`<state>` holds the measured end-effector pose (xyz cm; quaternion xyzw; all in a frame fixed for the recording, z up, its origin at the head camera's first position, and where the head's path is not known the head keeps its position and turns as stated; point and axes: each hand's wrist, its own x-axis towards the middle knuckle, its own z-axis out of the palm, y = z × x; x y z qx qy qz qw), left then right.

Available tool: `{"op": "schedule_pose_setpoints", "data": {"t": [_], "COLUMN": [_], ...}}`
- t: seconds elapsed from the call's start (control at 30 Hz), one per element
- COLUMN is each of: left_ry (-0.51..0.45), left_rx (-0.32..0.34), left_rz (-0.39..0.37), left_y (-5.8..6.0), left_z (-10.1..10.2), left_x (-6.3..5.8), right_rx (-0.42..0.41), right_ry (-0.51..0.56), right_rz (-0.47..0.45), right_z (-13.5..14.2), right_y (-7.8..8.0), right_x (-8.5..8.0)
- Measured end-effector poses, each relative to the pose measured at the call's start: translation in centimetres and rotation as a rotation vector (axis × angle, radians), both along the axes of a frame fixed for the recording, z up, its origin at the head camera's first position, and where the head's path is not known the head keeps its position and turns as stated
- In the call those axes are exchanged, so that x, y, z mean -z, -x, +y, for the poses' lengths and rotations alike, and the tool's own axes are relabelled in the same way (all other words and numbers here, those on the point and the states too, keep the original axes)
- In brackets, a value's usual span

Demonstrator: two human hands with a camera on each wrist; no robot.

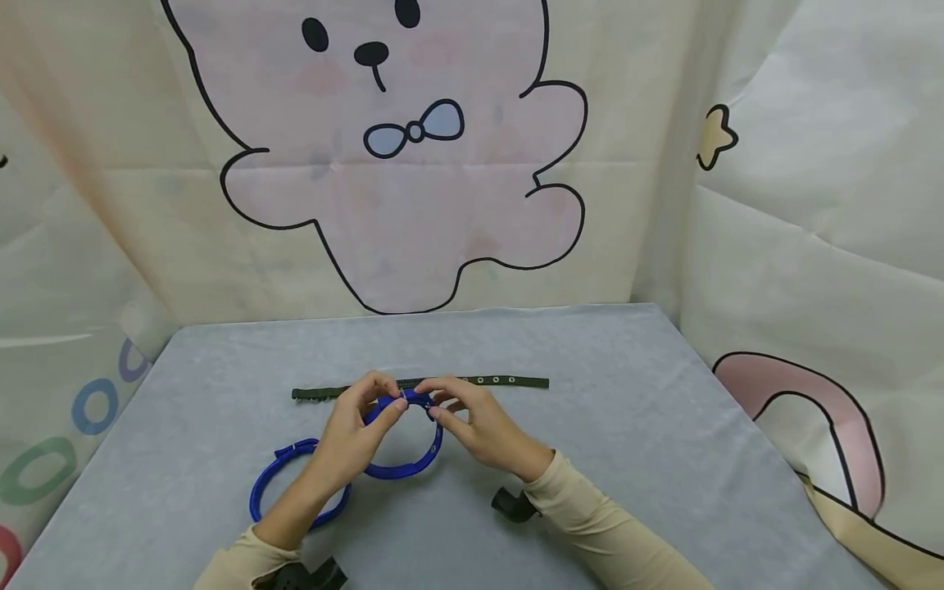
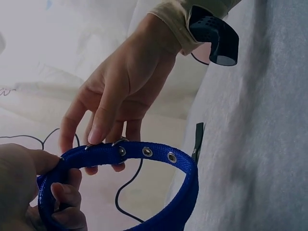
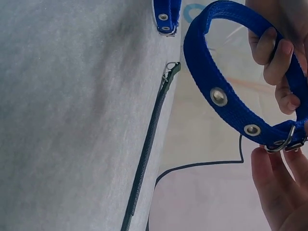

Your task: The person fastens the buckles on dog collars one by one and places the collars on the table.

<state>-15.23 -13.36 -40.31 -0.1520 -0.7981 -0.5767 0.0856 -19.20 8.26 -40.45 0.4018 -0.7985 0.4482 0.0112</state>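
Note:
A blue collar [image 1: 404, 471] with metal eyelets, a buckle and a D-ring is held up in a loop above the table. My left hand [image 1: 347, 447] grips the loop's upper left part, with fingers curled round the strap [image 2: 173, 204] in the left wrist view. At the buckle and D-ring, my right hand [image 1: 483, 426] pinches the strap between thumb and fingers. In the right wrist view the eyelets [image 3: 219, 96] lie next to the metal ring [image 3: 288, 139]. How far the strap runs through the buckle is partly hidden by fingers.
A second blue collar [image 1: 258, 492], also looped, lies on the grey-covered table [image 1: 627, 459], partly behind my left forearm. A dark green collar [image 1: 531, 382] lies stretched out flat beyond my hands. Printed cloth [image 1: 472, 205] hangs behind the table.

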Motion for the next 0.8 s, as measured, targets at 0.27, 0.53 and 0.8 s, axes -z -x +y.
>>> {"op": "schedule_pose_setpoints", "data": {"t": [0.27, 0.53, 0.8], "left_ry": [-0.145, -0.115, 0.172], "left_rx": [-0.029, -0.006, 0.046], "left_rz": [0.001, -0.028, -0.021], "left_y": [0.2, 0.5, 0.6], "left_z": [0.0, -0.7, -2.1], "left_x": [-0.1, -0.7, -1.2], "right_rx": [-0.004, 0.023, 0.042], "right_ry": [-0.049, 0.004, 0.064], "right_rz": [-0.045, -0.072, -0.105], "right_z": [0.0, 0.9, 1.7], "right_y": [0.3, 1.4, 2.2], "right_x": [0.0, -0.1, -0.5]}}
